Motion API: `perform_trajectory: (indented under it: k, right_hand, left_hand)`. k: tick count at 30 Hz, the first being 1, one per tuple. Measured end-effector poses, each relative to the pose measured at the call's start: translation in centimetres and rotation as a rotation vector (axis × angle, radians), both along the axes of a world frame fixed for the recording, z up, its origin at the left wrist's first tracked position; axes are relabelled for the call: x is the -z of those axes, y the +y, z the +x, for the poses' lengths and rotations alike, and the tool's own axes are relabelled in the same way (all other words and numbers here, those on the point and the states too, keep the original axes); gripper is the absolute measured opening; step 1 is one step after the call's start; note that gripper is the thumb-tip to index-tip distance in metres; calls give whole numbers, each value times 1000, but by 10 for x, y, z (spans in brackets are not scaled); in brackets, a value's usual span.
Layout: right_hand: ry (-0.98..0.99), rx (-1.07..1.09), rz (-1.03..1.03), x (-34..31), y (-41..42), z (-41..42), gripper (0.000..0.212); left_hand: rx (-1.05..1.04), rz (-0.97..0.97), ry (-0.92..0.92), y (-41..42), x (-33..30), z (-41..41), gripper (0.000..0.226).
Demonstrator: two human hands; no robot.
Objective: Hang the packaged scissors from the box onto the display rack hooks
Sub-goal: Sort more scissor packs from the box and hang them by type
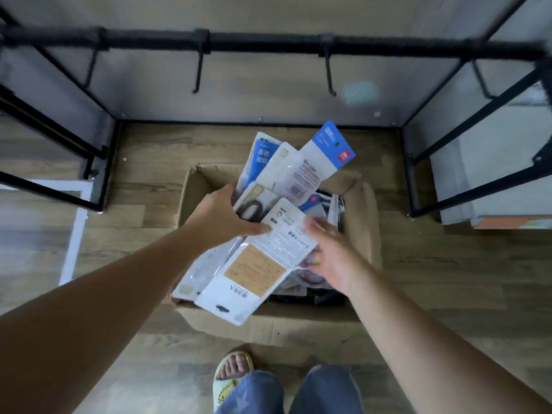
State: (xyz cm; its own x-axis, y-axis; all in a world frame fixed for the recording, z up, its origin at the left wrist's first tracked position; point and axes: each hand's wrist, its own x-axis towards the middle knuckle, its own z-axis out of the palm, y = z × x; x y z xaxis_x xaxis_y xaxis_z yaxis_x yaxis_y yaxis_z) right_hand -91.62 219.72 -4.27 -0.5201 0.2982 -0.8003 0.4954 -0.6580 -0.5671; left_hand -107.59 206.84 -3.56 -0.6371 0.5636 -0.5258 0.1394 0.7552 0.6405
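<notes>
My left hand (221,215) grips a fanned bundle of several packaged scissors (283,186) above an open cardboard box (363,210) on the floor. The packs are white and blue, and one shows black scissor handles. A white pack with a tan label (254,271) hangs lowest, toward me. My right hand (334,253) is blurred beside the bundle's right edge with fingers spread, holding nothing. More packs (316,204) lie inside the box. The black display rack bar (268,44) crosses the top, with bare hooks (197,73) (329,74) hanging from it.
Black rack frames stand at the left (53,138) and right (466,144). A white board (74,228) lies on the wooden floor at left. My feet, one in a pale slipper (231,380), stand just before the box.
</notes>
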Motion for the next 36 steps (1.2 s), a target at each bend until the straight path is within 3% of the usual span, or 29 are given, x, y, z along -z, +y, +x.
perform_trajectory:
  k: [5, 10, 17, 24, 32, 36]
  right_hand:
    - [109, -16, 140, -103, -8, -14, 14]
    - [249, -83, 304, -231, -1, -16, 18]
    - [348, -102, 410, -409, -8, 5, 27]
    - [529, -151, 542, -526, -4, 11, 32]
    - [745, -282, 705, -637, 2, 5, 32]
    - [821, -280, 700, -668, 4, 5, 31]
  left_hand:
    - [-135, 73, -35, -4, -104, 1, 54]
    - [-282, 193, -79, -11, -232, 7, 71]
    - [-417, 420, -54, -31, -404, 57, 55]
    - [-416, 758, -135, -38, -522, 89, 41]
    - [-322, 976, -277, -41, -609, 94, 64]
    - [-147, 1010, -286, -43, -641, 88, 98]
